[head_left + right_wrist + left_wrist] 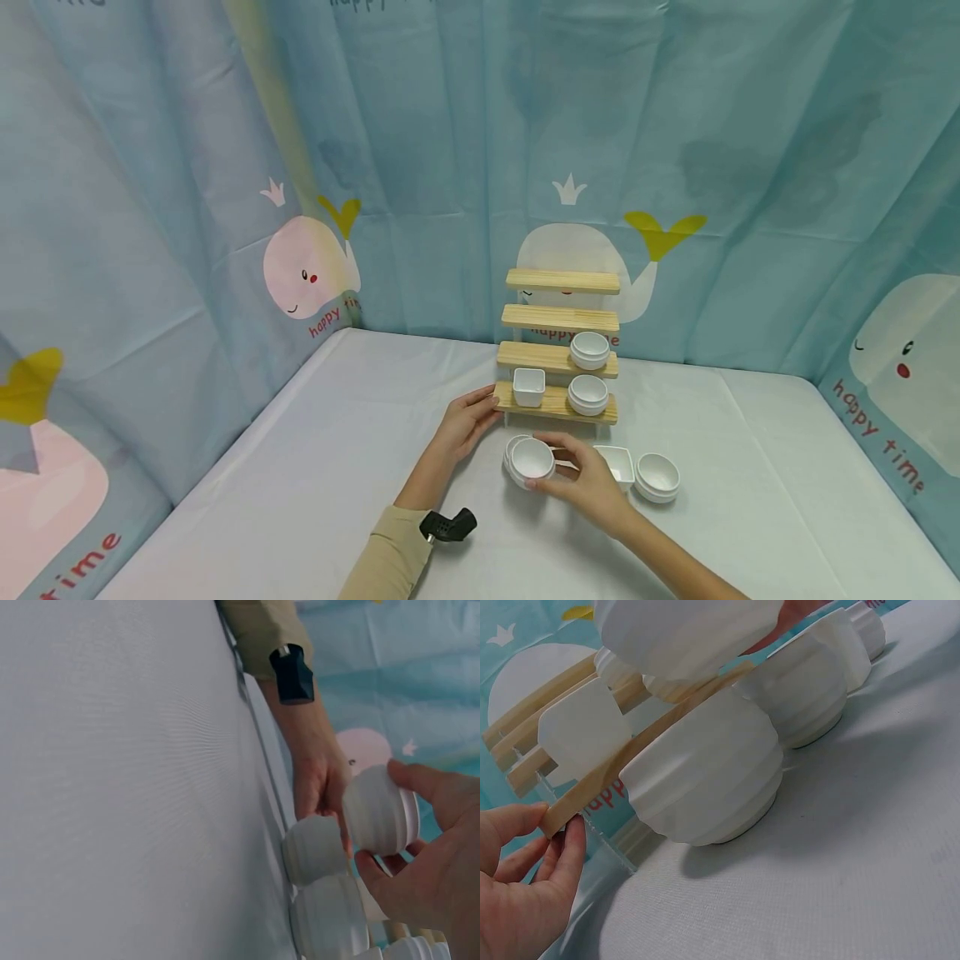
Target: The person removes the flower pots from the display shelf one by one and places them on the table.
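My right hand (pixel 592 483) holds a white round bowl (pixel 532 459) by its sides, thumb and fingers apart around it. In the right wrist view this bowl (pixel 375 810) is off the table. Just below it, another white round bowl (pixel 705 772) stands on the cloth, mostly covered in the head view. My left hand (pixel 461 423) pinches the left end of the lowest plank of a stepped wooden display rack (pixel 555 403). In the left wrist view, the left hand's (pixel 532 877) thumb and fingers close on that plank end.
On the lowest plank sit a square white bowl (pixel 528 387) and round bowls (pixel 588 395); more round bowls (pixel 589 350) sit one plank higher. Right of the held bowl, a square dish (pixel 617 463) and round bowls (pixel 657 477) stand on the white table (pixel 750 467). A patterned curtain (pixel 450 167) hangs behind.
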`<action>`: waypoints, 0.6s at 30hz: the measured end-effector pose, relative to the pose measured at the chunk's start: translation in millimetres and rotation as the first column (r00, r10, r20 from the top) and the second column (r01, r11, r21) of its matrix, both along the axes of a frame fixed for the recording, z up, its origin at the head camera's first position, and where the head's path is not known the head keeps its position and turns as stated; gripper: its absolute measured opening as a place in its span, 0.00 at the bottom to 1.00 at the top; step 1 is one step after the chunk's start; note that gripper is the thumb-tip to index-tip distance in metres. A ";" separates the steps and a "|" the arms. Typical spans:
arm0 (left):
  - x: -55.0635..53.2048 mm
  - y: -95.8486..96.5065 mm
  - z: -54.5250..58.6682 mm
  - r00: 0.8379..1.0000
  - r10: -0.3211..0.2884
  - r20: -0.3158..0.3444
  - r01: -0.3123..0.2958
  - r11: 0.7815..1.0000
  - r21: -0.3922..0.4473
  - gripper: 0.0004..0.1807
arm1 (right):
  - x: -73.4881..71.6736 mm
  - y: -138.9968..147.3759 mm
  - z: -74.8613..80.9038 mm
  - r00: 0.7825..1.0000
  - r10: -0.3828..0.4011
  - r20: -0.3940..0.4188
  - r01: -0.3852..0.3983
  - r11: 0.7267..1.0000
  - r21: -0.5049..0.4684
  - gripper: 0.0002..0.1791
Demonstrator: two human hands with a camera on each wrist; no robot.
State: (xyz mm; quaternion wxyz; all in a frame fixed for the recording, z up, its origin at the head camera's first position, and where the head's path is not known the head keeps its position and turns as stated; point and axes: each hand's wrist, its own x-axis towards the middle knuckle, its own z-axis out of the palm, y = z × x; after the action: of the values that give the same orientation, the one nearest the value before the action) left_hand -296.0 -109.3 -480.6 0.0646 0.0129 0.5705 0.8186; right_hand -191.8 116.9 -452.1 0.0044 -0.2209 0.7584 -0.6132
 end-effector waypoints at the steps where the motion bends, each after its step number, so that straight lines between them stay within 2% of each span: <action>1: 0.0 0.0 0.0 1.000 0.000 0.000 0.000 1.000 0.000 0.25 | 0.6 -0.2 -0.6 1.000 0.006 -0.004 -0.006 1.000 -0.002 0.34; 18: -0.9 -0.2 -0.4 1.000 0.010 0.006 -0.010 1.000 -0.015 0.25 | 12.4 -3.5 -5.7 0.999 0.038 0.001 -0.038 0.998 0.045 0.34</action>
State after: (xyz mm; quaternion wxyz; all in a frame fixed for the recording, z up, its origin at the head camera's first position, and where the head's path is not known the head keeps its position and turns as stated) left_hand -296.9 -109.4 -481.0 0.0626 0.0072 0.5765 0.8147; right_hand -179.5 113.4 -457.8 0.0212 -0.2349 0.7677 -0.5959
